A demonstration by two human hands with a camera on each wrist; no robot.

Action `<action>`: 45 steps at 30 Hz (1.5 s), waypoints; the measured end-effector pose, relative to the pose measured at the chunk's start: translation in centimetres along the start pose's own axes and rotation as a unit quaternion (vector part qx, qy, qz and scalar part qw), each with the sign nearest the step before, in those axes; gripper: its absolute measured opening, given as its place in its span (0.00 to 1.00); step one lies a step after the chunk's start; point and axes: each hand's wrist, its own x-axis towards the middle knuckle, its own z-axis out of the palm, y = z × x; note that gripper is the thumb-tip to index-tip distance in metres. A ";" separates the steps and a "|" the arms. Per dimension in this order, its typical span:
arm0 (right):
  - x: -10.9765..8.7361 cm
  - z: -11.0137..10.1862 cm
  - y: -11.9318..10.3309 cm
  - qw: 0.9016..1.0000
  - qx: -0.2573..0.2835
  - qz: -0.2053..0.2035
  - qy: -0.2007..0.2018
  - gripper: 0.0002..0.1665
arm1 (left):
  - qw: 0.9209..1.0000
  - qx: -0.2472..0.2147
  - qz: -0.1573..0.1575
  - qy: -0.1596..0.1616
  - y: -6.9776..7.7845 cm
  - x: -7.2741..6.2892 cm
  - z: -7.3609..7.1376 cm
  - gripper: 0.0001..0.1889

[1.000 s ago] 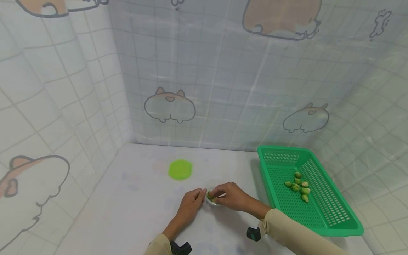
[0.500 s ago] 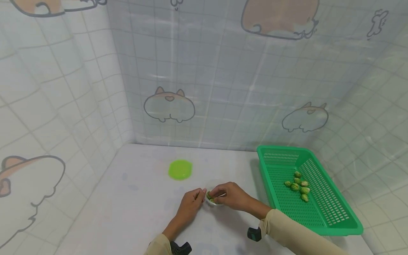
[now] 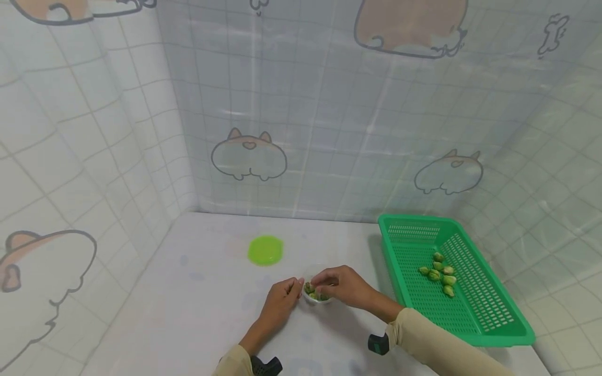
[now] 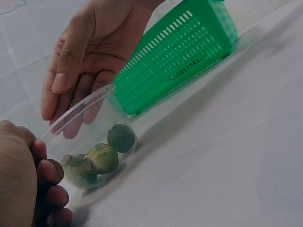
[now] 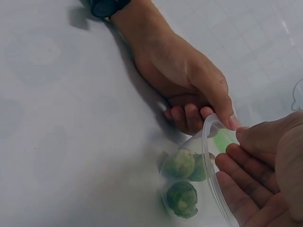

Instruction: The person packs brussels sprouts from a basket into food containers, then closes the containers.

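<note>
A clear round plastic tub [image 4: 113, 87] stands on the table in front of me, with several Brussels sprouts [image 4: 121, 138] lying on its bottom. My left hand [image 3: 278, 304] pinches the tub's rim from the left, thumb on top and fingers curled below. Over the opposite side of the rim, my right hand [image 3: 347, 286] hangs with loosely bent fingers and nothing in them. The left wrist view shows its palm and fingertips behind the clear wall. From the right wrist view, a sprout [image 5: 182, 199] shows through the tub's side.
To the right stands a green perforated basket [image 3: 394, 271] with several Brussels sprouts [image 3: 435, 275] inside. A bright green lid [image 3: 265, 250] lies flat beyond the left hand. Patterned sheeting [image 3: 291, 104] walls in the white table [image 3: 188, 303] at the back and sides.
My right hand has drawn slightly up and to the right from inside the tub, and its fingers have loosened. More of the sprouts show. The left hand keeps its place at the rim.
</note>
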 end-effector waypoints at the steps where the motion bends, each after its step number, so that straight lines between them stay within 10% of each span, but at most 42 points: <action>1: 0.0 -0.1 0.0 1.000 0.001 0.003 0.001 0.11 | 1.000 0.001 0.001 -0.001 -0.1 0.0 0.0 0.25; 45: -3.8 -5.9 1.5 0.993 0.051 0.031 0.103 0.14 | 1.000 0.005 -0.006 -0.004 0.0 0.3 -0.3 0.27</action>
